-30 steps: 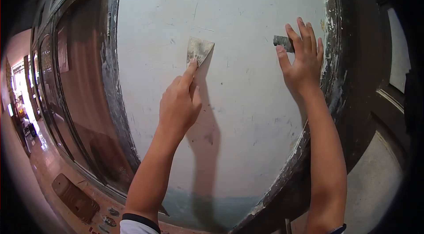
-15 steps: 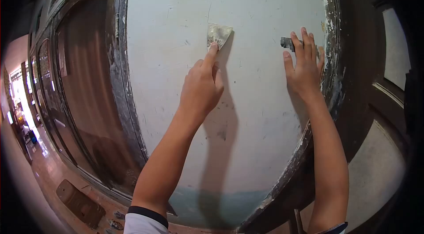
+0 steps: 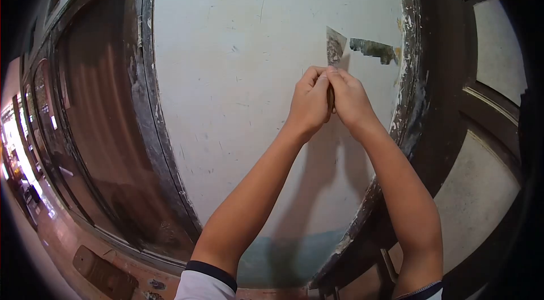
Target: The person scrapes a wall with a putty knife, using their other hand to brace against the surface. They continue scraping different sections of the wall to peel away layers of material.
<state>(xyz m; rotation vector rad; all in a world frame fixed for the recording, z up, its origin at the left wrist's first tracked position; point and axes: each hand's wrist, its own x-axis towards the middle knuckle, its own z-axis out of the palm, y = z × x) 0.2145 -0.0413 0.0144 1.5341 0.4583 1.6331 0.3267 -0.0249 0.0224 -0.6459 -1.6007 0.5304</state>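
Note:
My left hand (image 3: 310,101) and my right hand (image 3: 349,99) meet in front of the pale wall panel (image 3: 238,141), both closed around the handle of a putty knife (image 3: 335,45). Its flared metal blade points upward and is smeared with grey residue. Most of the handle is hidden in my fingers, with a brown bit of it showing between the palms. Just right of the blade, a dark bare patch (image 3: 372,49) with ragged edges breaks the whitish paint. Small scratches and nicks dot the panel.
A dark wooden frame with flaking paint (image 3: 405,73) borders the panel on the right, beside a brown panelled door (image 3: 493,99). To the left stands a dark glazed door (image 3: 99,101). A brown plastic stool (image 3: 105,271) sits on the floor at lower left.
My left hand has brought the putty knife rightward and off the left area of the panel. My right hand has left the dark patch and closed on the handle too. The blade has turned narrower in view.

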